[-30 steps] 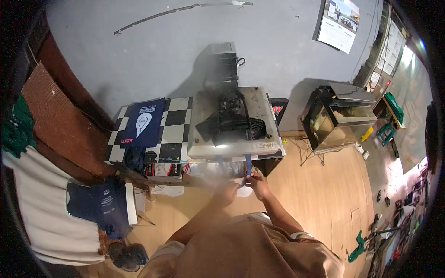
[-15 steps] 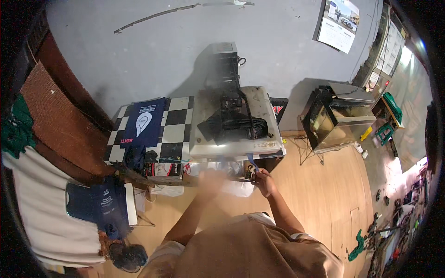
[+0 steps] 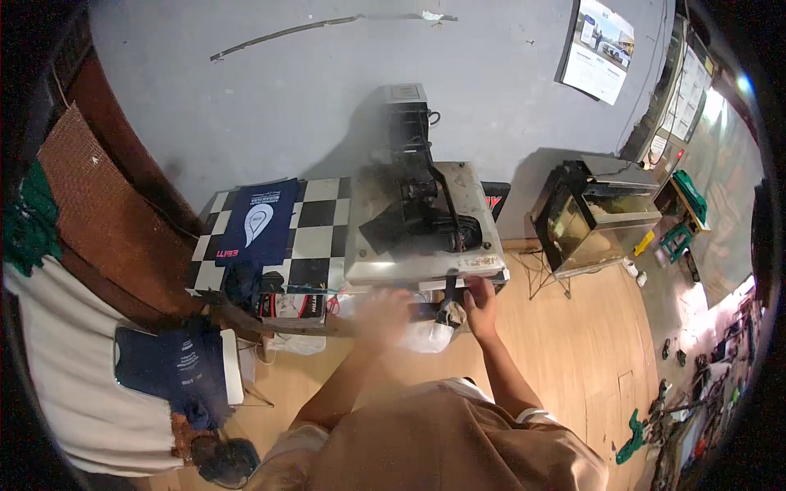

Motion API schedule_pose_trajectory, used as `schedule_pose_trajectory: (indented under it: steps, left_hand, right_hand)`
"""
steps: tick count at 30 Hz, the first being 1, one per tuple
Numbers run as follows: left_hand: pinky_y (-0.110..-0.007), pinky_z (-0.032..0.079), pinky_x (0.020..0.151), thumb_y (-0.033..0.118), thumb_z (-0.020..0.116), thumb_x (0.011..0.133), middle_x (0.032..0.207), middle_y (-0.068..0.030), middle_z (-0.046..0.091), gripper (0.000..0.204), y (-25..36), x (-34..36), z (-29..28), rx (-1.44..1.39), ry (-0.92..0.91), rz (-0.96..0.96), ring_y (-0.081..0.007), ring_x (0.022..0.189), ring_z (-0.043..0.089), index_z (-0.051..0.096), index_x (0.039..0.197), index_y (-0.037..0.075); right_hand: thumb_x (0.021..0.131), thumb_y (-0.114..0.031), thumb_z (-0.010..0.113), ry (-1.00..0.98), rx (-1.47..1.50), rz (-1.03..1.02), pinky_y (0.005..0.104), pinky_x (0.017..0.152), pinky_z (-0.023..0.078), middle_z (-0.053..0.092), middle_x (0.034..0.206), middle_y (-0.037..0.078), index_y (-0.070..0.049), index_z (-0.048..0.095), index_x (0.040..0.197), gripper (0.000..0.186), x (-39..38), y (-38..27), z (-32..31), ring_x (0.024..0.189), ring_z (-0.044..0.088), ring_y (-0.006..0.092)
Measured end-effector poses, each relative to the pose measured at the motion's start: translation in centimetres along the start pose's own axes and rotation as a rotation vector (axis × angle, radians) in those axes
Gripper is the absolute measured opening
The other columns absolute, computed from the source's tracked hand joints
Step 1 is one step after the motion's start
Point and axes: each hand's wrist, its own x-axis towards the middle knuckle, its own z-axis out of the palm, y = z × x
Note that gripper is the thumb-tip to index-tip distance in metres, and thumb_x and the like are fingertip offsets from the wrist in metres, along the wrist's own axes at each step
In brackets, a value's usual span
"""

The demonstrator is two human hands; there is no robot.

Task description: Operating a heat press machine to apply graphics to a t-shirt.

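Note:
A press machine with a broad off-white plate and a black arm stands in front of me, looking like a heat press. At its front edge, a dark strap-like piece hangs down to a small pale and dark part. My right hand is just right of this part, thumb and fingers apart, with nothing visible in it. Left of the part, my left hand is smeared by motion. A dark bar-like piece lies beside its fingers; whether the hand holds it is unclear.
Navy printed fabric lies on a black-and-white checkered tabletop left of the press. More navy fabric is draped at the lower left. A glass tank on a wire stand is at the right. White plastic shows below the hands.
My right hand has come away from the small part and opened, moving slightly up and right. My left hand has moved a little right, still blurred. The whole view has shifted slightly.

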Motion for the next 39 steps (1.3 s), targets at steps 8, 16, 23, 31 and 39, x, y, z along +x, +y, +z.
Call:
schedule_pose_trajectory:
  steps: [8,16,23,31,39]
  left_hand:
    - [-0.050,0.024,0.116,0.012,0.061,0.083,0.145,-0.0130,0.043,0.062,2.2,6.2,-4.7,-0.071,0.323,0.140,-0.0323,0.135,0.039,0.043,0.142,0.004]
    - [-0.049,0.022,0.117,0.010,0.055,0.084,0.142,-0.0128,0.049,0.063,1.6,9.4,-4.3,0.191,0.298,0.135,-0.0257,0.138,0.040,0.041,0.144,0.001]
    - [-0.047,0.029,0.112,0.012,0.053,0.084,0.117,-0.0101,0.059,0.047,0.8,11.6,-4.7,0.252,0.273,0.203,-0.0247,0.116,0.053,0.055,0.130,0.001]
    - [-0.046,0.035,0.108,0.009,0.055,0.081,0.093,-0.0086,0.060,0.016,1.3,13.4,-4.7,0.323,0.269,0.193,-0.0246,0.098,0.057,0.060,0.096,0.006]
    - [-0.049,0.033,0.108,0.006,0.058,0.076,0.087,-0.0057,0.061,0.013,1.0,14.0,-4.7,0.308,0.241,0.179,-0.0230,0.092,0.059,0.060,0.089,0.008]
  right_hand:
    - [0.075,-0.003,0.064,-0.129,-0.833,-0.684,0.0494,0.111,0.033,0.053,0.133,0.018,-0.003,0.053,0.131,0.057,4.1,-10.2,5.6,0.129,0.046,0.0381]
    - [0.075,-0.003,0.059,-0.039,-1.095,-0.703,0.0567,0.118,0.020,0.056,0.126,0.013,-0.003,0.054,0.127,0.052,6.2,-8.3,8.7,0.128,0.047,0.0330]
    - [0.075,-0.008,0.062,-0.065,-1.108,-0.718,0.0585,0.118,0.018,0.058,0.100,0.009,-0.005,0.060,0.108,0.034,8.0,-8.0,8.9,0.108,0.054,0.0296]
    - [0.073,-0.016,0.063,-0.088,-1.214,-0.708,0.0565,0.114,0.025,0.058,0.087,0.008,-0.008,0.056,0.084,0.015,9.1,-7.8,9.4,0.089,0.057,0.0286]
    - [0.072,-0.019,0.065,-0.069,-1.180,-0.750,0.0546,0.110,0.029,0.060,0.082,0.007,-0.008,0.061,0.084,0.017,9.7,-8.2,9.3,0.084,0.058,0.0265]
